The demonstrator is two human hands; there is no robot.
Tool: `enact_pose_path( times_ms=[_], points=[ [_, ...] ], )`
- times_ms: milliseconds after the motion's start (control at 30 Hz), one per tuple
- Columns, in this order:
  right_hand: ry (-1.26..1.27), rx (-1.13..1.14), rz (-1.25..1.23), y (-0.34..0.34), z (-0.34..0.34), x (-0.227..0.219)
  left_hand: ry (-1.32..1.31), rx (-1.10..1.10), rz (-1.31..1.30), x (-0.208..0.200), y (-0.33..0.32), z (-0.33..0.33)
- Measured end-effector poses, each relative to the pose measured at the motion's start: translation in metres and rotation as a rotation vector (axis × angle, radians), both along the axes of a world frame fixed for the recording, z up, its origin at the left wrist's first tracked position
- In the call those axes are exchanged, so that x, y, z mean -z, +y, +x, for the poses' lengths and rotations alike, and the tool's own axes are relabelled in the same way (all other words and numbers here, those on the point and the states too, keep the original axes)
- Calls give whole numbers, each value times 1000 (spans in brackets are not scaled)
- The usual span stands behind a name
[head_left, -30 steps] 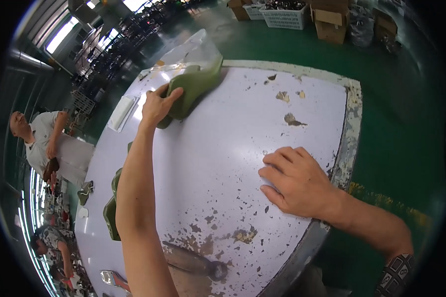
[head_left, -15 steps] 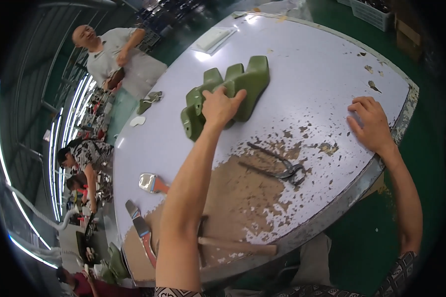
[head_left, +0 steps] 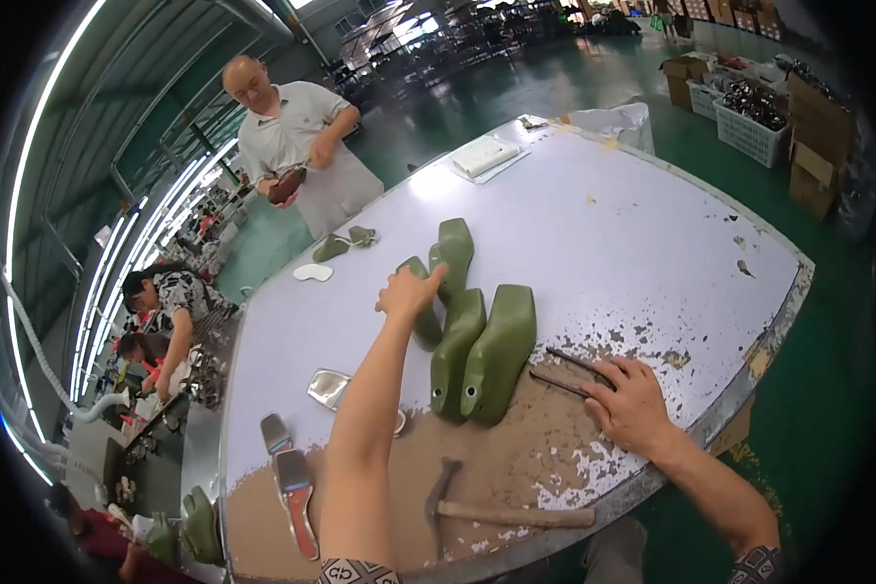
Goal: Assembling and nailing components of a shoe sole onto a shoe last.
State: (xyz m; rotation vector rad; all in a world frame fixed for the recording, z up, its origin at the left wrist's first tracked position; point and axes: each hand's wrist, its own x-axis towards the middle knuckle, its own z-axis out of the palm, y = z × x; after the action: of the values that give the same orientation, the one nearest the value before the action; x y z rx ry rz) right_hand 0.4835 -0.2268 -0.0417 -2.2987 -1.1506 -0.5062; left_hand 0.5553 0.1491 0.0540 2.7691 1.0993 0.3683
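On the counter (head_left: 594, 243), of wh. there's 1: 4 green foot shapes (head_left: 501, 350), 1 hammer (head_left: 516, 514), 1 pr. of pincers (head_left: 560, 383), 1 tool w/ a red handle (head_left: 299, 506) & 1 silver-headed tool (head_left: 329, 387), part hid. Also 1 white oval (head_left: 313, 273), 1 white pad (head_left: 485, 156) & approx. 2 small green bits (head_left: 331, 247). 1 L hand (head_left: 409, 292), 1 R hand (head_left: 633, 404). Off to the L: 4 ppl (head_left: 307, 146), min. 2 other green shapes (head_left: 201, 526). Far R: 2 white baskets (head_left: 749, 133).
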Motion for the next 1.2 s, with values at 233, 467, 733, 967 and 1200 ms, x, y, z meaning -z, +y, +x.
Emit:
enact_pose_path(
  times_ms=[233, 467, 733, 967, 1200],
  points=[
    [-14, 344, 44, 12, 6, -7, 131, -32, 0, 8, 21, 13],
    [-282, 370, 38, 20, 11, -3, 108, -46, -33, 17, -12, -96],
    [320, 216, 206, 180, -56, -72, 134, 199, -138, 11, -56, -256],
    [337, 338, -68, 180, -35, -60, -382, 15, -201, -2, 8, -444],
    [26, 321, -300, 149, -90, -46, -316, -180, -438, 94, 52, -496]
  ],
)
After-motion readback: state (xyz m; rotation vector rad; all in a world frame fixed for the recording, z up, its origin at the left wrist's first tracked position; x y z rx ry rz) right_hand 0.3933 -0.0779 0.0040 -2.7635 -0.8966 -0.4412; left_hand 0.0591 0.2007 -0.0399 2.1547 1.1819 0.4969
